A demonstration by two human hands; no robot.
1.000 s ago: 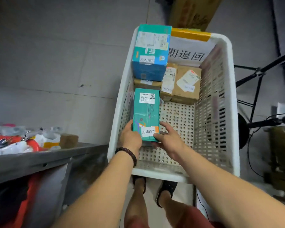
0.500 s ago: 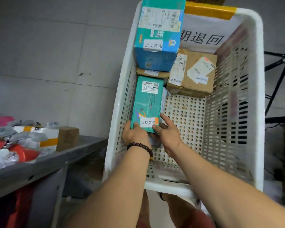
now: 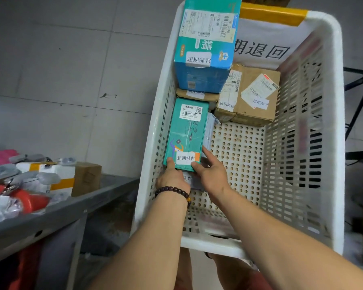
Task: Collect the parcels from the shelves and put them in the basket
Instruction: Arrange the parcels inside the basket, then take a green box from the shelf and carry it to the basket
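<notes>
Both of your hands are on the teal parcel (image 3: 187, 132), which lies flat and lengthwise inside the white basket (image 3: 340, 122), hard against its wall at 9 o'clock. Your left hand (image 3: 172, 178), with a dark bead bracelet (image 3: 172, 190) on the wrist, grasps the parcel's near end: the thumb lies on top beside the white sticker, and the fingers are hidden underneath. Your right hand (image 3: 210, 174) holds the near corner on the 3 o'clock side, thumb on the top face and forefinger stretched along the parcel's edge. A pale grey soft parcel (image 3: 210, 130) sticks out from beneath the teal one. At 11 o'clock in the basket a tall blue box (image 3: 205, 49) stands on a flat brown parcel (image 3: 195, 94), and just beside it at 1 o'clock sits a brown cardboard box (image 3: 252, 97) against the far wall. Outside the basket, at 8 o'clock in the view, a grey shelf (image 3: 71, 208) carries a small brown box (image 3: 86, 177), a white parcel with yellow tape (image 3: 50, 174) and a red bag (image 3: 29, 200).
</notes>
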